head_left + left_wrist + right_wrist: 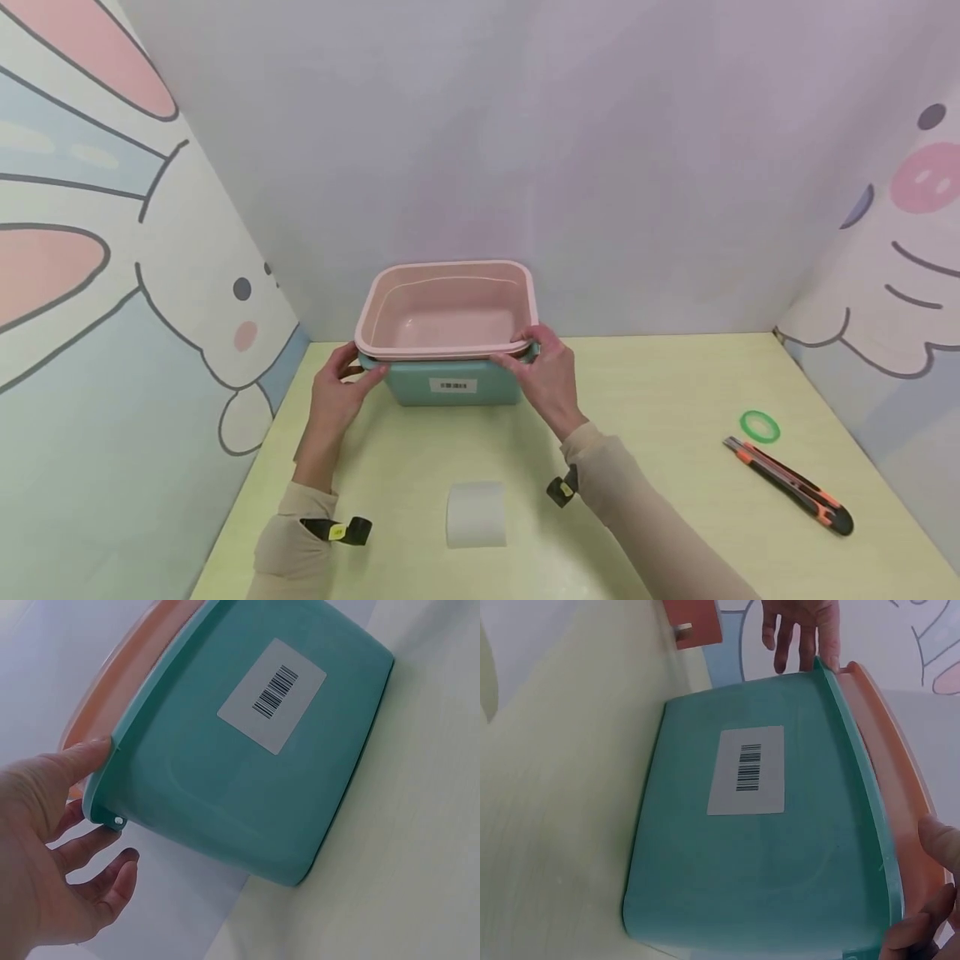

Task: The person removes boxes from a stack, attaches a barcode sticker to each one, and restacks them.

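A pink plastic bin (448,310) sits nested in a teal bin (408,385) that bears a white barcode label (453,385). The teal bin stands against the back wall. My left hand (335,397) grips the teal bin's left front corner, the thumb (90,756) on its rim and the other fingers at and below the rim's underside. At the right front corner, my right hand (551,375) pinches the pink bin's rim, one finger over the inner edge and the thumb at the front. The right hand's lower fingers (911,934) lie by the teal rim.
A curved white paper-like piece (477,515) lies on the pale yellow table (652,433) between the forearms. To the right are a green tape ring (760,426) and a black-and-orange box cutter (791,486) with its tip showing. Cartoon-printed walls (225,208) enclose the sides.
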`<state>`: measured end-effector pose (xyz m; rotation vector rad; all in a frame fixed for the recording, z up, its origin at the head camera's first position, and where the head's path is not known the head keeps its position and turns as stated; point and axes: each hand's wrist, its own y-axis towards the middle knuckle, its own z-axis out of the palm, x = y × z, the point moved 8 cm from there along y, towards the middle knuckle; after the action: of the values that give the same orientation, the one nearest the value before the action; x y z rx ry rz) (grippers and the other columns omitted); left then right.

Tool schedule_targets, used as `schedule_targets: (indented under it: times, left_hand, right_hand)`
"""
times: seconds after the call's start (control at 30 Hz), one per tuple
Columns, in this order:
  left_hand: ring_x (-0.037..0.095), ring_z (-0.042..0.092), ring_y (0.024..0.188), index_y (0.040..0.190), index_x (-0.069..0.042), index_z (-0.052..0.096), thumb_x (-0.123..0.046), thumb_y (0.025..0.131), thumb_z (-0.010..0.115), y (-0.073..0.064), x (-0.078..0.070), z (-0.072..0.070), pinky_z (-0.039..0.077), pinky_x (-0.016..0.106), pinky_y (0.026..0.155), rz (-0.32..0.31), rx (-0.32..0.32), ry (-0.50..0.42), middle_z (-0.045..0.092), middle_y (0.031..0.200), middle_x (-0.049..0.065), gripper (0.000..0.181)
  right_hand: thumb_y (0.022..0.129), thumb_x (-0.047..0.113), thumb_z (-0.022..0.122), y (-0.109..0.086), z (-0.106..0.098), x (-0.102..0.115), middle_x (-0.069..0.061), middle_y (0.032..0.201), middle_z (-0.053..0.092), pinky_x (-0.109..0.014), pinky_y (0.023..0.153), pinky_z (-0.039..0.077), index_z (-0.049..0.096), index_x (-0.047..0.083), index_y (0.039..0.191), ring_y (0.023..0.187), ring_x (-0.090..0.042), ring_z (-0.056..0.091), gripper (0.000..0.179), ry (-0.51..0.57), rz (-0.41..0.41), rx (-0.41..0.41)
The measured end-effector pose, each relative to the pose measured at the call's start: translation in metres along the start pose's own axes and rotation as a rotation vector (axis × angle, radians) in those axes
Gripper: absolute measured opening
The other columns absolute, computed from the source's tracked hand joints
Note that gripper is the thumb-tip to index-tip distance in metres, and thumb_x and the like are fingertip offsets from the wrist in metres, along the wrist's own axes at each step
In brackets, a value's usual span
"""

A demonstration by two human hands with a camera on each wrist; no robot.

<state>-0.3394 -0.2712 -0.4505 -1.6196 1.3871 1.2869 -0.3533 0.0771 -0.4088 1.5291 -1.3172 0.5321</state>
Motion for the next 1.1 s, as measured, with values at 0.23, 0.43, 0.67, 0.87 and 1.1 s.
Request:
schedule_targets:
  times: [0.23, 0.43, 0.67, 0.87, 1.1]
  left_hand:
    - [0.025, 0.055, 0.118, 0.153, -0.015, 0.055, -0.023, 0.093, 0.085, -0.001, -0.003, -0.005, 0.049, 0.018, 0.080, -0.001, 0.006, -0.024, 0.060, 0.149, 0.010, 0.068]
    - [0.028, 0.057, 0.121, 0.162, -0.025, 0.040, -0.025, 0.093, 0.084, -0.001, -0.002, -0.006, 0.047, 0.021, 0.082, -0.007, 0.006, 0.016, 0.057, 0.154, 0.012, 0.081]
    - [0.033, 0.056, 0.128, 0.167, -0.042, 0.025, -0.042, 0.097, 0.077, -0.001, -0.005, 0.000, 0.048, 0.038, 0.094, 0.036, 0.055, 0.151, 0.047, 0.163, 0.013, 0.087]
    - [0.034, 0.057, 0.128, 0.165, -0.043, 0.030, -0.045, 0.098, 0.076, 0.000, -0.002, 0.001, 0.050, 0.041, 0.095, 0.041, 0.070, 0.171, 0.047, 0.163, 0.012, 0.081]
    - [0.032, 0.059, 0.128, 0.167, -0.041, 0.026, -0.049, 0.100, 0.072, -0.002, 0.003, 0.004, 0.054, 0.036, 0.090, 0.060, 0.071, 0.190, 0.048, 0.162, 0.011, 0.081]
  right_hand:
    - [0.084, 0.032, 0.091, -0.003, 0.010, -0.002, -0.010, 0.108, 0.070, -0.035, 0.070, 0.047, 0.069, 0.006, 0.107, 0.080, -0.025, 0.060, 0.041, -0.032, -0.032, 0.061]
    - [0.090, 0.037, 0.085, -0.006, 0.013, -0.003, -0.015, 0.127, 0.068, -0.045, 0.082, 0.050, 0.067, 0.006, 0.118, 0.097, -0.032, 0.063, 0.046, -0.072, -0.045, 0.089]
    - [0.094, 0.043, 0.080, -0.008, 0.014, -0.005, -0.018, 0.145, 0.061, -0.052, 0.085, 0.054, 0.065, 0.005, 0.132, 0.096, -0.035, 0.064, 0.056, -0.112, -0.040, 0.106]
    - [0.095, 0.044, 0.079, -0.008, 0.016, -0.009, -0.016, 0.144, 0.060, -0.052, 0.080, 0.054, 0.063, 0.005, 0.137, 0.093, -0.035, 0.062, 0.060, -0.130, -0.045, 0.125]
    - [0.096, 0.041, 0.077, -0.021, 0.016, -0.020, -0.018, 0.162, 0.042, -0.063, 0.093, 0.053, 0.045, 0.014, 0.157, 0.125, -0.042, 0.061, 0.074, -0.141, -0.099, 0.200]
